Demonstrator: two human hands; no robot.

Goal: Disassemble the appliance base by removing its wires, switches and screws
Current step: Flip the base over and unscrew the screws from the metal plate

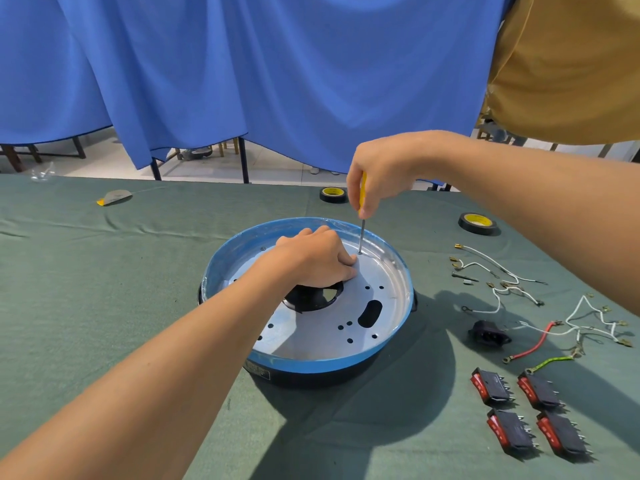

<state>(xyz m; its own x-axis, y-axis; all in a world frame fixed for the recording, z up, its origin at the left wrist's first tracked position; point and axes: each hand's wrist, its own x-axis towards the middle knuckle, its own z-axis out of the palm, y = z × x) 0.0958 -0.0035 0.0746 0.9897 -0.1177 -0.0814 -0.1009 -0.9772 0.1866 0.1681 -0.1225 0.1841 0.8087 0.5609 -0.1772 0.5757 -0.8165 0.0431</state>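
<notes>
Unscrewing: right hand clamps a yellow screwdriver upright on a screw in the appliance base. Left hand, curled with its grasp unclear, braces the metal plate. Next likely needs firm downward turning.

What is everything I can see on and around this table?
base: 1, black with blue rim and silver plate, table middle
screwdriver: 1, yellow handle, upright, tip on base plate
tape rolls: 2, black and yellow, far side
wires: several white, one red, one green-yellow, right side
socket: 1, black, among the wires
switches: 4, black and red, near right
scrap: 1, grey and yellow, far left
tablecloth: 1, green, covering table
curtain: 1, blue, behind table
left hand: 1, resting on base plate
right hand: 1, gripping screwdriver handle
</notes>
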